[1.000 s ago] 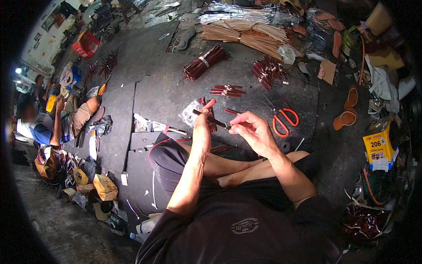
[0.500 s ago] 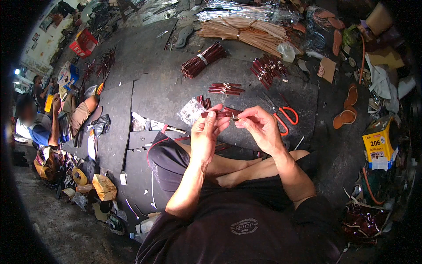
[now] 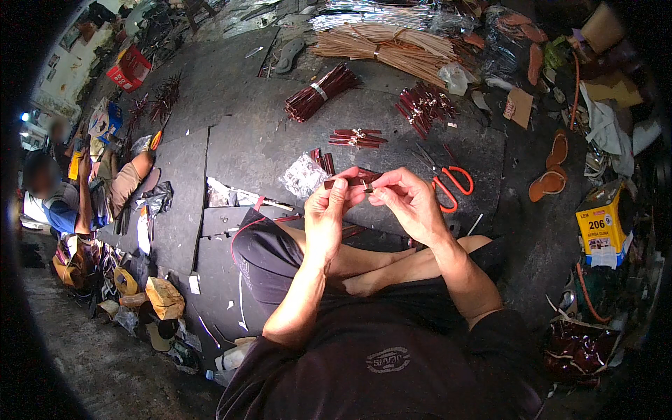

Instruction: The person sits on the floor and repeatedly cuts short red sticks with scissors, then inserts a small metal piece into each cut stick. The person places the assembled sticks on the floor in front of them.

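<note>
My left hand (image 3: 329, 210) pinches a dark red strap (image 3: 348, 181) between thumb and fingers. At the strap's right end, my right hand (image 3: 409, 203) is closed around a small metal buckle (image 3: 368, 187), thumb and forefinger pressed together. Fingertips partly hide how buckle and strap meet. Just beyond my hands are a clear plastic bag (image 3: 303, 175) of small shiny pieces and a few short red straps (image 3: 323, 162). Farther off lies a small row of buckled straps (image 3: 357, 138). Scissors with red-orange handles (image 3: 453, 189) rest to the right of my right hand.
A tied bundle of dark red strips (image 3: 320, 92), a heap of buckled straps (image 3: 423, 108) and long tan strips (image 3: 385, 50) lie farther away. Sandals (image 3: 549, 183) and a yellow box (image 3: 602, 227) are at right. Another person (image 3: 63, 203) sits at left.
My right hand has shifted slightly left, and the buckle now sits closer to the left hand's fingers. The strap stays in my left hand. The whole view has shifted slightly.
</note>
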Demonstrator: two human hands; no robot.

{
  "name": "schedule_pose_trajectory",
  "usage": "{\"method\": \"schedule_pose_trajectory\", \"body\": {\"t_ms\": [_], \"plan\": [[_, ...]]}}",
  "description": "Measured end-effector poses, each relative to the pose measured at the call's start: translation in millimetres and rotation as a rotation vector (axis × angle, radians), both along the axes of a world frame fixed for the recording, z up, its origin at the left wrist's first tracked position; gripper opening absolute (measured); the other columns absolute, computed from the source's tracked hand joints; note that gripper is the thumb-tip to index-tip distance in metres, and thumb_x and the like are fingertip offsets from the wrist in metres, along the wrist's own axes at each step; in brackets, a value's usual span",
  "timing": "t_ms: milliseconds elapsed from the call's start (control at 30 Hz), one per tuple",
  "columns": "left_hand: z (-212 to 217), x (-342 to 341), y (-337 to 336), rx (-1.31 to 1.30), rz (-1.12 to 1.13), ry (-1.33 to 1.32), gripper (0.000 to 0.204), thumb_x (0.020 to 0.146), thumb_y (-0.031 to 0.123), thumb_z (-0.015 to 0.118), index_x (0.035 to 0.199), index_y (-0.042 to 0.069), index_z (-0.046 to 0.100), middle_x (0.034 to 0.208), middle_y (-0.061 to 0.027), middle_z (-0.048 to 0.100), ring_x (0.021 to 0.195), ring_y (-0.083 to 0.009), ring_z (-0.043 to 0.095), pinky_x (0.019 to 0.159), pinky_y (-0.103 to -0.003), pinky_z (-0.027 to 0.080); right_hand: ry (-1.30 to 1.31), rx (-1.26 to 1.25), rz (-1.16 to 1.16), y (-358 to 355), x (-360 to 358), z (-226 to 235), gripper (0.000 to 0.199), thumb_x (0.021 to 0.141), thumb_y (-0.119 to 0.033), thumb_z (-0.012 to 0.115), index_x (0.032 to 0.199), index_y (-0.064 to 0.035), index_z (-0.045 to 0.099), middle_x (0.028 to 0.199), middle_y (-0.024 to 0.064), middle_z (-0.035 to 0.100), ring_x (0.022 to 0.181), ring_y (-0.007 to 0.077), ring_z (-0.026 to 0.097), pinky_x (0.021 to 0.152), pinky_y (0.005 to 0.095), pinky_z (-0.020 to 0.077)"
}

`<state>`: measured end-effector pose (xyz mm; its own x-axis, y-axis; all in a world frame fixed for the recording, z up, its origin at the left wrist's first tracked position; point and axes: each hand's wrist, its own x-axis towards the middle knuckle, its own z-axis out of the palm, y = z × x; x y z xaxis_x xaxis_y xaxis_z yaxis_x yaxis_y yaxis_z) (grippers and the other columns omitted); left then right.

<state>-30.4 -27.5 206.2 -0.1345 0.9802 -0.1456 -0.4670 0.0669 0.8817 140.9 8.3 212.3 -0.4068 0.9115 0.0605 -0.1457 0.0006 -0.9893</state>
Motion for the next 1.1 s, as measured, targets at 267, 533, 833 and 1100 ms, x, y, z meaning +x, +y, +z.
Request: {"method": "schedule_pose_trajectory", "body": {"t_ms": [267,533,833,1100], "plan": [[13.9,5.2,-6.5,0.110,0.005,0.301,0.038,0.096,0.023,0.062,0.126,0.001,0.060,0.109,-0.0094,0.069,0.097,-0.0135,0.064,0.090,-0.028,0.050,-0.099,0.101,-0.110,-4.3,-6.6,-0.1,0.013,0.093,-0.004,0.062,0.104,0.0009,0.059,0.097,0.0106,0.066,0.090,0.0191,0.068,0.079,0.0305,0.0567],[9.5,11.8,-7.8,0.140,0.089,0.216,0.039,0.087,0.004,0.071,0.123,-0.001,0.058,0.112,-0.0142,0.066,0.105,-0.0165,0.063,0.093,-0.029,0.050,-0.178,0.308,-0.283,-11.8,-16.5,5.3,0.016,0.089,-0.004,0.067,0.103,0.0010,0.061,0.100,0.0127,0.066,0.091,0.0198,0.068,0.079,0.0307,0.0556],[5.7,20.7,-9.2,0.202,0.166,0.147,0.038,0.085,-0.003,0.071,0.120,-0.003,0.058,0.115,-0.0152,0.066,0.105,-0.0174,0.064,0.093,-0.031,0.054,-0.033,0.151,-0.299,-18.7,-21.4,0.5,0.015,0.091,-0.003,0.065,0.105,0.0027,0.064,0.106,0.0107,0.065,0.094,0.0144,0.066,0.080,0.0270,0.0566],[6.0,18.0,-7.1,0.233,0.134,0.133,0.036,0.085,-0.004,0.069,0.119,-0.003,0.058,0.113,-0.0163,0.067,0.102,-0.0180,0.065,0.092,-0.032,0.054,-0.069,0.184,-0.196,-11.5,-15.4,1.1,0.015,0.093,-0.001,0.061,0.107,0.0047,0.062,0.099,0.0101,0.068,0.092,0.0133,0.066,0.082,0.0254,0.0552]]}}
